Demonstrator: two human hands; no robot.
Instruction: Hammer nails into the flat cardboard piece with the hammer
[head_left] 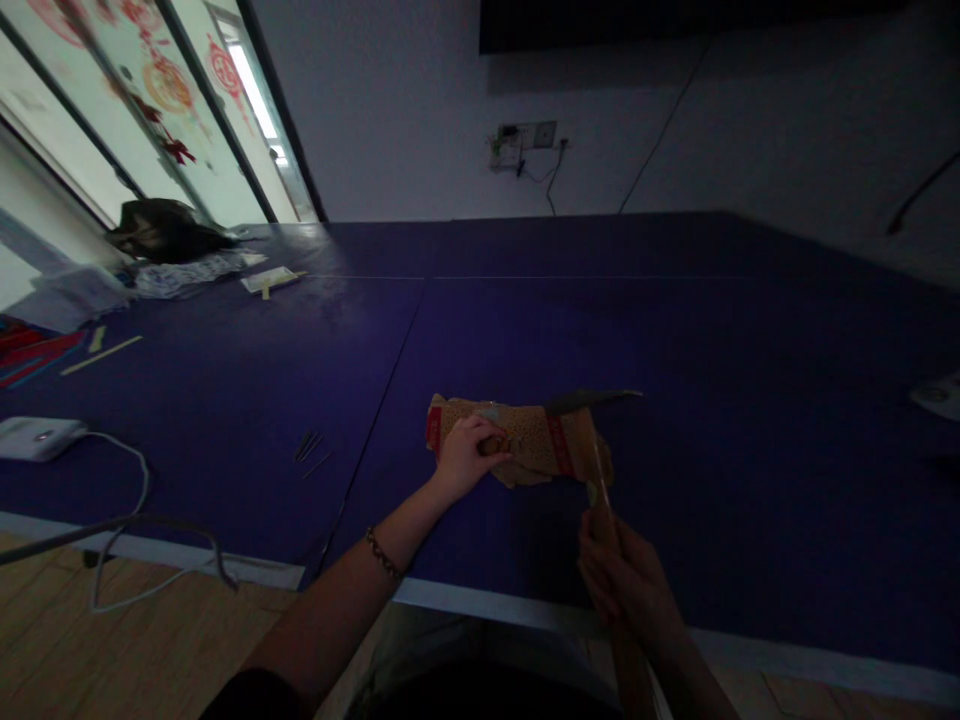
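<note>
A flattened brown patterned piece with red bands, like cardboard or a paper bag, lies on the dark blue table. My left hand rests on its left part, fingers curled round a small brownish object that is partly hidden. Below its right end, my right hand is wrapped round a long brown handle-like strip, whose upper part reaches the piece's right edge. A dark, leaf-shaped flat object lies across the piece's upper right edge.
Several thin dark rods lie left on the table. Farther left are a white box with a cable, yellowish strips, a small white tray and a dark bag. A wall with sockets stands behind.
</note>
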